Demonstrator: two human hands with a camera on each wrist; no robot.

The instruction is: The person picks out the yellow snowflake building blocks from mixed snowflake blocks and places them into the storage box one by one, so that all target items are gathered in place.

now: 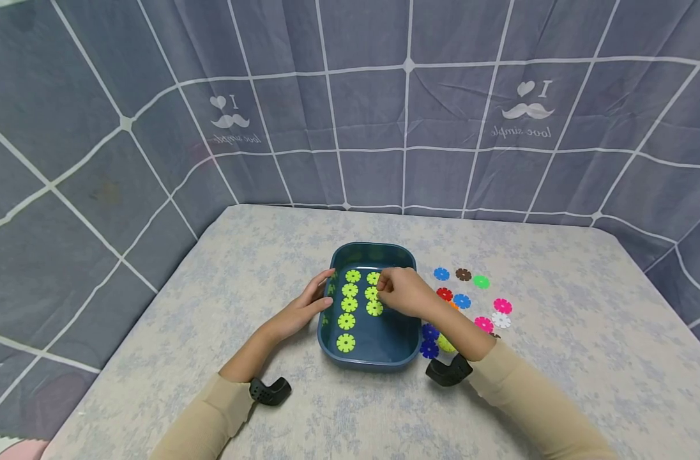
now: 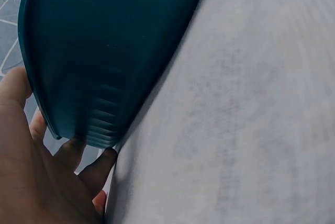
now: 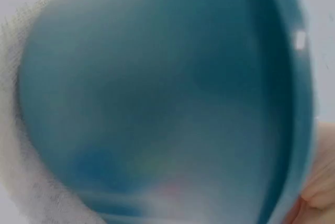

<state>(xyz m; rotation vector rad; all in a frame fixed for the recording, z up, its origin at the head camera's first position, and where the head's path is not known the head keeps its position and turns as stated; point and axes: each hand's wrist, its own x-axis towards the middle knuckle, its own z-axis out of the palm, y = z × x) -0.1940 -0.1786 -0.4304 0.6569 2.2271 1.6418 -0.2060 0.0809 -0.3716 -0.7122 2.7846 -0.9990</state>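
A dark teal tray (image 1: 393, 348) holds yellow-green notched discs (image 1: 347, 321): a longer left column and a shorter right column. My left hand (image 1: 301, 308) holds the tray's left side, thumb at the rim and fingers along the outer wall, as the left wrist view (image 2: 47, 182) shows. Over the tray's right half, my right hand (image 1: 406, 292) has curled fingers, their tips right beside the upper discs of the right column (image 1: 373, 278). I cannot tell whether a disc is between them. In the right wrist view, the tray's wall (image 3: 157, 77) hides most of this hand (image 3: 319, 182).
Loose notched discs lie right of the tray, among them a brown one (image 1: 463, 275), a green one (image 1: 481, 282), a white one (image 1: 501, 320) and dark blue ones (image 1: 429, 349). My right forearm passes over some. A grey checked curtain (image 1: 373, 115) borders the cloth-covered table (image 1: 269, 255).
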